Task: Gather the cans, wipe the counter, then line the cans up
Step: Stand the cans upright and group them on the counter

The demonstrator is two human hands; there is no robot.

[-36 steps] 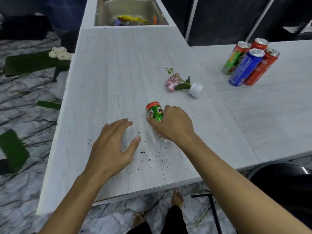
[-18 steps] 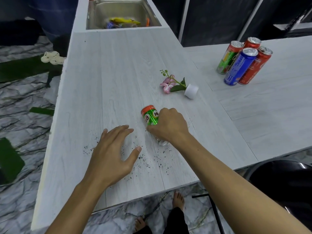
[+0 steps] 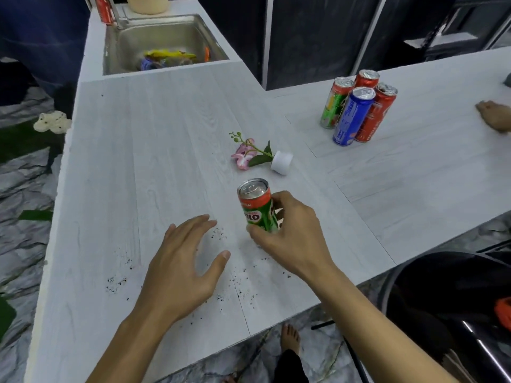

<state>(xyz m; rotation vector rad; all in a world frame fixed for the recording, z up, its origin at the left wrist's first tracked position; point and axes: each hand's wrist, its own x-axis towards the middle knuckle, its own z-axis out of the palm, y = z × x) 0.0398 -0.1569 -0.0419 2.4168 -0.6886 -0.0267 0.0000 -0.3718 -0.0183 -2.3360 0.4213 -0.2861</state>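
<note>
The right hand (image 3: pixel 290 239) is wrapping fingers and thumb round the green can (image 3: pixel 258 208), holding it nearly upright over the counter (image 3: pixel 154 150). The left hand (image 3: pixel 182 269) is holding nothing, its fingers spreading loosely over dark crumbs (image 3: pixel 240 275) beside it

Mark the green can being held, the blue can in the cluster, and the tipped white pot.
green can (image 3: pixel 257 210): head view, on its printed label.
blue can (image 3: pixel 352 118): head view, middle of its side.
white pot (image 3: pixel 282 162): head view, on its side wall.
</note>
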